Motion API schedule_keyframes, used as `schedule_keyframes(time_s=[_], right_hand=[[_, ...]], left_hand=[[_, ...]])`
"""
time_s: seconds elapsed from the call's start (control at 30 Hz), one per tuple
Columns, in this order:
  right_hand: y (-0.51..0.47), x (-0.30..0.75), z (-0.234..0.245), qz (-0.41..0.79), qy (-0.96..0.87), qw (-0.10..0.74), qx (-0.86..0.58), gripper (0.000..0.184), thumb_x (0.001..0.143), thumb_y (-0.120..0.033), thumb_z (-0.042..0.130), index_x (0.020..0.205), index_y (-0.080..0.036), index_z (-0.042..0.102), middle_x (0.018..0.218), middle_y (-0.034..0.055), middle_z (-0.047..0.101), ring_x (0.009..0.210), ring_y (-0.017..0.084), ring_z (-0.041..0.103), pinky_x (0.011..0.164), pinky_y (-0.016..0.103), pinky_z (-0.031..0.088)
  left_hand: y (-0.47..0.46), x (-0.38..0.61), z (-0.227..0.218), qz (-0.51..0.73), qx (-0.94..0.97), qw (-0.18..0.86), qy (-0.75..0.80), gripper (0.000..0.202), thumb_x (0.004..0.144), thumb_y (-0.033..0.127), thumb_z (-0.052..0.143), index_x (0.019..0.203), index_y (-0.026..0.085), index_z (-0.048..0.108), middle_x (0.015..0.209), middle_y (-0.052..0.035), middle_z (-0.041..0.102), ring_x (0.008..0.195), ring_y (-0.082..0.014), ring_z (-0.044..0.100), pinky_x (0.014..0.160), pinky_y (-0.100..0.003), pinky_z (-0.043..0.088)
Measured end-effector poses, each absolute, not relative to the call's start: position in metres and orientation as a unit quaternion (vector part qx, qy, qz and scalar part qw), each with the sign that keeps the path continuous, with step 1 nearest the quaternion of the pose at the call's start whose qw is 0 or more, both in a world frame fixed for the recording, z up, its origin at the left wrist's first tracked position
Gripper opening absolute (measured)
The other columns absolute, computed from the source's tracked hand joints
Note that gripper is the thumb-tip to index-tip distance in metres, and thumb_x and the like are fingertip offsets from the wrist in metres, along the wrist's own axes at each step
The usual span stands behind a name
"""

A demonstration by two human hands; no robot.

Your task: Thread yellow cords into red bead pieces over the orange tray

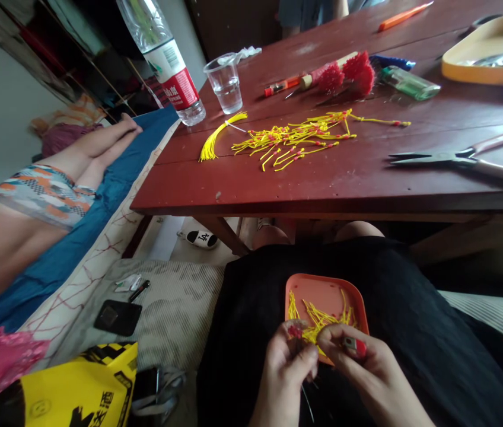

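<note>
An orange tray [322, 290] with several yellow cords [318, 317] rests on my lap, on black cloth. My left hand [287, 367] is closed in a pinch just below the tray, holding a small red bead and a thin cord end. My right hand [358, 362] is closed beside it, fingers curled round a small red lighter [355, 346]. The two hands touch at the fingertips over the tray's near edge.
A dark red table [322, 178] ahead carries a pile of yellow beaded cords [298, 139], pliers [460, 157], a plastic cup [225, 83], a bottle [174, 71], red tassels [353, 71], a green lighter [409, 83] and a yellow tray [487, 56]. Another person lies at left [56, 184].
</note>
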State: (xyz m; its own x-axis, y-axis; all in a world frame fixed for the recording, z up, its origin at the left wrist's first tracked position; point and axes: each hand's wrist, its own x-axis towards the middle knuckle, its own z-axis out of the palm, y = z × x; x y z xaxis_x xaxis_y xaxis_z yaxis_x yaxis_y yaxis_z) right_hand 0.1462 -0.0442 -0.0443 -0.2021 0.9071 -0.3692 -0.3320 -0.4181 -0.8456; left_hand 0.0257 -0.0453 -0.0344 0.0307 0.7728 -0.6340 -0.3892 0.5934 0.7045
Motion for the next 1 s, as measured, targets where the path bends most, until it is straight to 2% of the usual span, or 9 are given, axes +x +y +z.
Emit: schedule_keyframes(time_s=[0.1,0.3,0.47,0.73,0.83,1.0], right_hand=[[-0.0442,0.1466,-0.0448,0.716,-0.31,0.448,-0.436,0.014,0.075,-0.026,0.062,0.064,-0.018,0.058,0.056,-0.0019,0.055,0.056,0.015,0.049,0.057,0.025,0.041],[-0.0435,0.1466,-0.043,0.732,-0.263,0.467,-0.421,0.017,0.075,-0.03,0.063,0.064,-0.018,0.059,0.056,-0.0019,0.056,0.055,0.015,0.05,0.057,0.025,0.041],[-0.0498,0.1486,-0.0481,0.731,-0.133,0.488,-0.458,0.018,0.071,-0.033,0.068,0.084,-0.021,0.063,0.058,-0.0048,0.051,0.053,0.01,0.042,0.051,0.019,0.037],[-0.0491,0.1485,-0.0474,0.757,-0.046,0.497,-0.422,0.02,0.067,-0.029,0.073,0.083,-0.023,0.064,0.068,-0.0039,0.057,0.056,0.009,0.048,0.054,0.019,0.042],[-0.0482,0.1471,-0.0502,0.772,-0.057,0.48,-0.412,0.017,0.07,-0.027,0.071,0.085,-0.023,0.062,0.067,-0.0041,0.057,0.06,0.01,0.051,0.056,0.02,0.043],[-0.0484,0.1434,-0.0477,0.773,-0.129,0.459,-0.418,0.025,0.07,-0.028,0.071,0.089,-0.023,0.056,0.065,-0.0046,0.057,0.057,0.011,0.052,0.053,0.022,0.042]], left_hand=[[-0.0462,0.0255,-0.0374,0.409,0.211,0.682,0.568,0.035,0.059,0.041,0.072,0.076,0.012,0.063,0.048,0.005,0.046,0.045,-0.0071,0.036,0.048,-0.022,0.027],[-0.0462,0.0248,-0.0381,0.391,0.274,0.655,0.586,0.032,0.064,0.044,0.068,0.064,0.015,0.057,0.044,0.005,0.044,0.042,-0.0078,0.034,0.046,-0.023,0.027],[-0.0451,0.0217,-0.0384,0.383,0.267,0.672,0.574,0.031,0.068,0.044,0.065,0.066,0.016,0.052,0.045,0.0044,0.047,0.043,-0.0086,0.036,0.048,-0.023,0.028],[-0.0472,0.0181,-0.044,0.376,0.254,0.697,0.555,0.032,0.067,0.045,0.064,0.064,0.016,0.051,0.045,0.0031,0.049,0.042,-0.0083,0.036,0.047,-0.024,0.024],[-0.0474,0.0189,-0.0433,0.373,0.249,0.708,0.546,0.031,0.068,0.044,0.064,0.064,0.016,0.05,0.046,0.0035,0.049,0.042,-0.0076,0.035,0.047,-0.024,0.024],[-0.0444,0.0206,-0.0359,0.391,0.279,0.668,0.569,0.029,0.067,0.041,0.066,0.064,0.015,0.055,0.052,0.0014,0.051,0.045,-0.0082,0.038,0.046,-0.022,0.028]])
